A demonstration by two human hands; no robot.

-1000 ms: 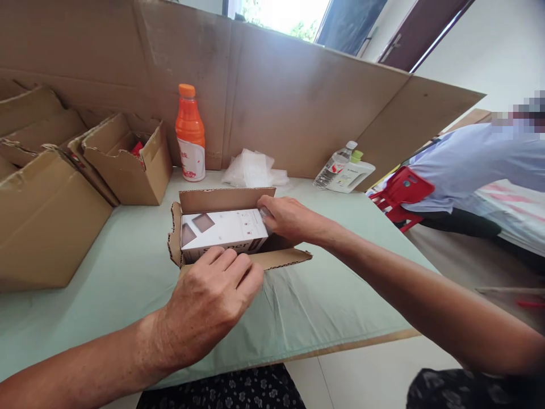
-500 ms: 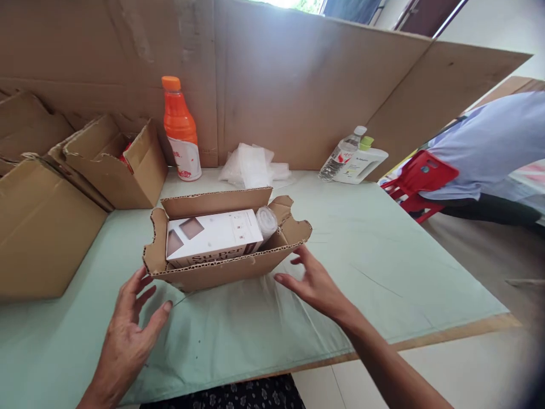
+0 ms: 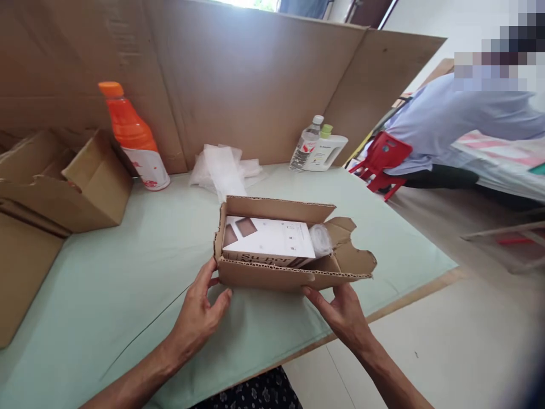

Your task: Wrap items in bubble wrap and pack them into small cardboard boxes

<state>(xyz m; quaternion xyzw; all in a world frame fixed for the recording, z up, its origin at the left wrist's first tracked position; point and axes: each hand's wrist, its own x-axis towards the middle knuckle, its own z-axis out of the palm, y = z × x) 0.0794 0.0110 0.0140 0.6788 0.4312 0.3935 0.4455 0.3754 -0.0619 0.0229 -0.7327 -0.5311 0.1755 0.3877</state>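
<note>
Well, I'm touching the cardboard box (image 3: 264,276) with my spread left hand (image 3: 202,307) and spread right hand (image 3: 347,314); a white package (image 3: 272,236) is lying inside.

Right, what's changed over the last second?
The cardboard box has shifted right relative to the plastic sheets. The right hand has left the clear roll for the box's lower front edge; the left hand has gone from the box's front to its left end. The white carton and roll stay inside; the orange bottle stays put.

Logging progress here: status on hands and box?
Left hand at left end of open box, right hand at near side. White carton inside. Pale sheets lie behind it.
</note>
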